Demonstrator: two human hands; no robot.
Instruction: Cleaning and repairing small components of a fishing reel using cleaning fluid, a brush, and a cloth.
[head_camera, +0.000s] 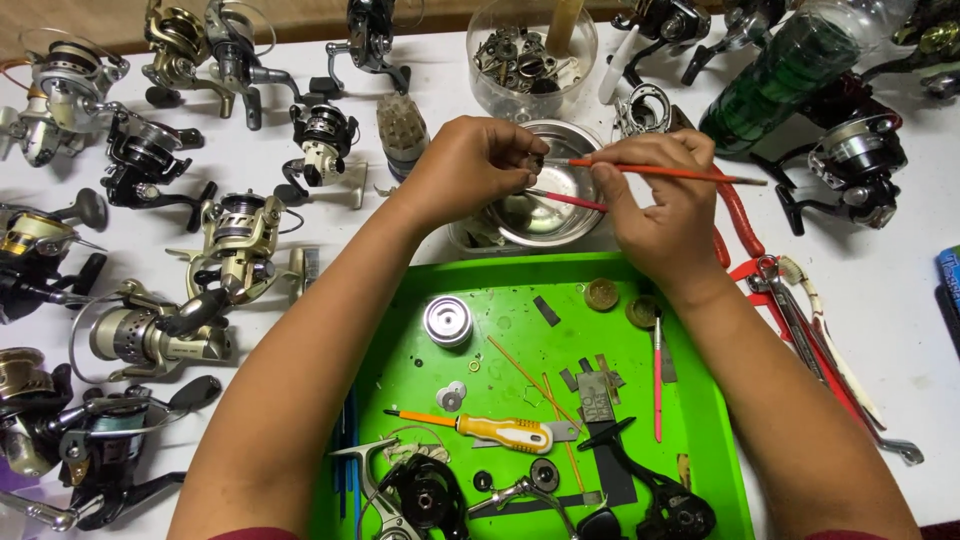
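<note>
My left hand (470, 165) pinches a small dark metal part (534, 160) over a shiny steel bowl (560, 215). In my right hand (660, 205) is a thin orange-handled brush (690, 174), its tip touching the small part. A second red-handled tool (572, 200) rests in the bowl. In front of the bowl lies a green tray (700, 400) with a silver spool (447, 320), washers, a yellow-handled screwdriver (500, 430), thin sticks and a taken-apart black reel body (430, 495).
Several fishing reels (235, 240) crowd the white table's left side and far edge. A clear cup of metal parts (525, 60) stands behind the bowl. A green bottle (780, 75) and red pliers (760, 270) lie to the right.
</note>
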